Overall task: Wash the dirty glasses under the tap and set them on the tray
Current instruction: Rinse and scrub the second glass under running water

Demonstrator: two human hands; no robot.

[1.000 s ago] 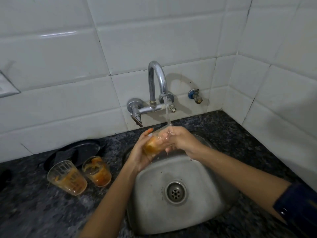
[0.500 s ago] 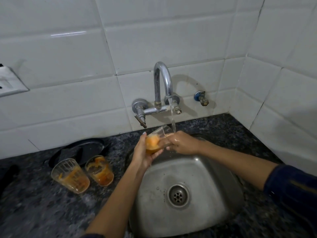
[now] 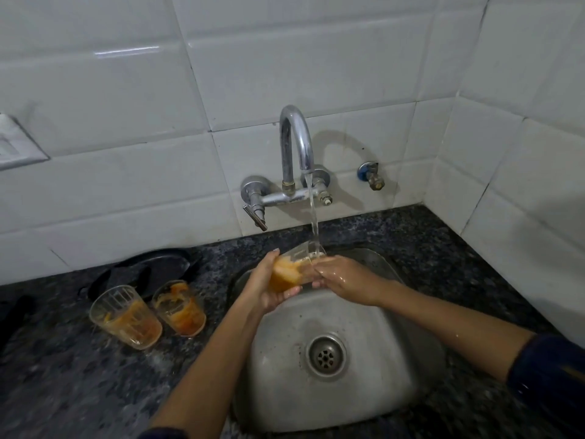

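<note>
Rinse step, first glass (image 3: 292, 271): left hand (image 3: 269, 288) grips its base, right hand (image 3: 343, 278) closed on the rim under the tap (image 3: 296, 147); next, scrub out residue, then tray (image 3: 148, 270).

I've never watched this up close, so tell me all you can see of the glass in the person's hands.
The glass is clear, looks like plastic or glass, and is coated inside with orange residue. It is tilted, mouth up and to the right, above the sink. The left hand cups its base and side; the right hand touches its rim. Water from the tap runs into its mouth.

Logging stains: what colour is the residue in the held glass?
Orange, in the glass; head view.
</note>
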